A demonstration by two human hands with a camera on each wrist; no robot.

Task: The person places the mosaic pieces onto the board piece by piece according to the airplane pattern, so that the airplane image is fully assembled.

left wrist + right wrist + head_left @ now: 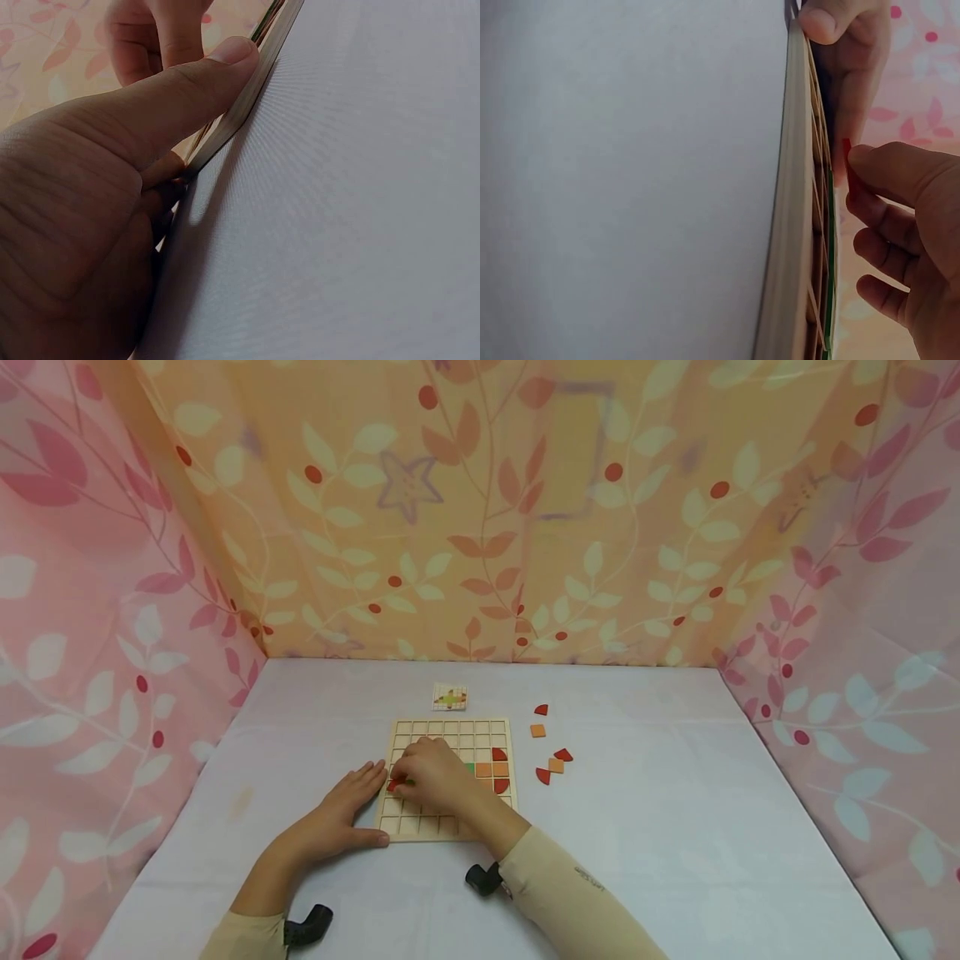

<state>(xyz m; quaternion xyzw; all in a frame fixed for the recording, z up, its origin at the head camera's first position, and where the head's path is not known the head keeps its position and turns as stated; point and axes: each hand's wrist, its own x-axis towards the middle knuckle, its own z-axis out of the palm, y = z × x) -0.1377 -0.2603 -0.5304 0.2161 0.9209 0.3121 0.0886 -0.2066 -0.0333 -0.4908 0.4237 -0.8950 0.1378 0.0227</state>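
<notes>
A square wooden grid board [414, 829] lies on the white table. My right hand [438, 775] is over its left half, pinching a red quarter-circle tile [848, 161] between thumb and index finger, just above the grid. In the head view the left hand [341, 817] lies along the board's left side, fingers extended and thumb at the near corner. The left wrist view has that thumb [225, 60] against the board's edge. Toward the board's right side sit orange square tiles [483, 770], a green tile [471, 769] and red quarter-circles [502, 786]. My right hand hides the middle cells.
Right of the board lie loose red quarter-circles [542, 710] and orange squares [537, 731]. A small pattern card [450, 697] is behind the board. Black wrist devices [309, 927] stick out at both sleeves. Patterned cloth walls [480, 527] enclose the table on three sides.
</notes>
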